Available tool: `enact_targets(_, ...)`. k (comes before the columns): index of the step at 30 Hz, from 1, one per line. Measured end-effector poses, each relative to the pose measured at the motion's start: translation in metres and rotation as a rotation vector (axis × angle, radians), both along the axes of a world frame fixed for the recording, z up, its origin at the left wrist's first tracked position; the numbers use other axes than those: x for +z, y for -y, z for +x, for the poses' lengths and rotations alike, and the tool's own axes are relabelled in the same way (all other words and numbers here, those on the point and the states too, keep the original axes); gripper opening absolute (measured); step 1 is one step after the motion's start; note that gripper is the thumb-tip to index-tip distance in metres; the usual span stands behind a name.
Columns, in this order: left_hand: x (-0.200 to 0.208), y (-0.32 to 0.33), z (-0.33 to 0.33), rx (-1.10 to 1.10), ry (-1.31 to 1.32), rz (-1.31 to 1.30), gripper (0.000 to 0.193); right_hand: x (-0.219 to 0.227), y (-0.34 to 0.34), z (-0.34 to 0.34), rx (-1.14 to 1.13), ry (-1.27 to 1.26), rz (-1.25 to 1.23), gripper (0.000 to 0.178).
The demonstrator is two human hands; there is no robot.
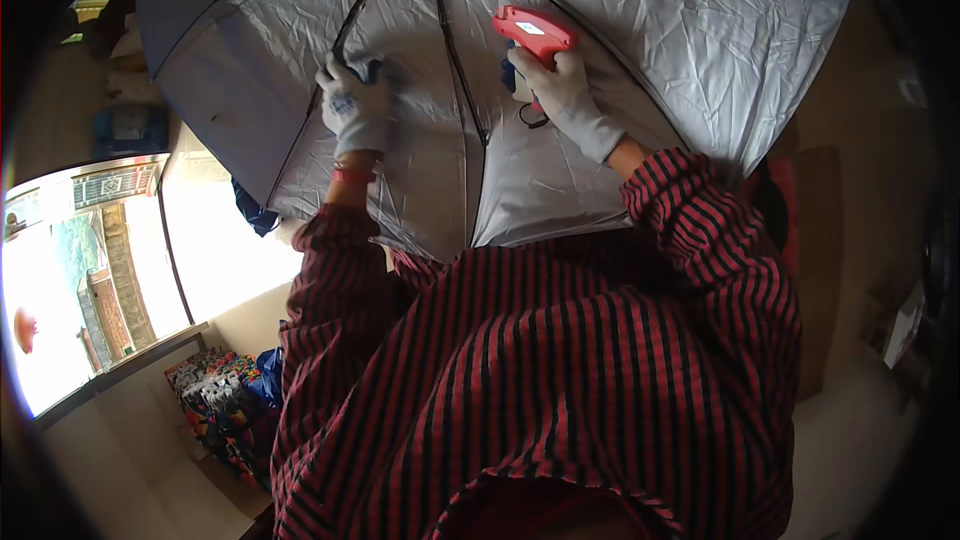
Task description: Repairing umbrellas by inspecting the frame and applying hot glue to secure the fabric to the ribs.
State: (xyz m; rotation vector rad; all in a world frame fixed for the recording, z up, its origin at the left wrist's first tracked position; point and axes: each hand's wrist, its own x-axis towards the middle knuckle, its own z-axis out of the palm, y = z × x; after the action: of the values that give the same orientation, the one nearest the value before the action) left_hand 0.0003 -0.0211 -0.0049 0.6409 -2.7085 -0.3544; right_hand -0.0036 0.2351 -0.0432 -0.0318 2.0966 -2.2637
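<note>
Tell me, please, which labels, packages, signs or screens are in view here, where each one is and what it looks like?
Label: small white rectangle on top of the red tagging gun held in the right hand, against the silver umbrella canopy.
Printed mark: small blue patch on the back of the white glove on the left hand.
Patterned heap: multicoloured fabric or packets at lower left; too blurred to tell.
No screens or signs show.
</note>
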Motion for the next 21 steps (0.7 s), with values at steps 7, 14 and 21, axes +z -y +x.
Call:
enact_targets(7,-0.05,-0.071,0.069,-0.394,0.469,0.045,0.084,0.002,0.0,0.011,0.046,-0.044,-0.23,0.015)
enact_targets(14,-0.058,-0.047,0.059,-0.383,0.454,0.204,0.074,-0.014,0.001,0.008,0.081,-0.106,-0.128,0.017)
enact_targets(21,-0.053,-0.03,0.055,-0.441,0.52,0.088,0.081,-0.024,0.005,0.006,0.119,-0.022,-0.234,0.022)
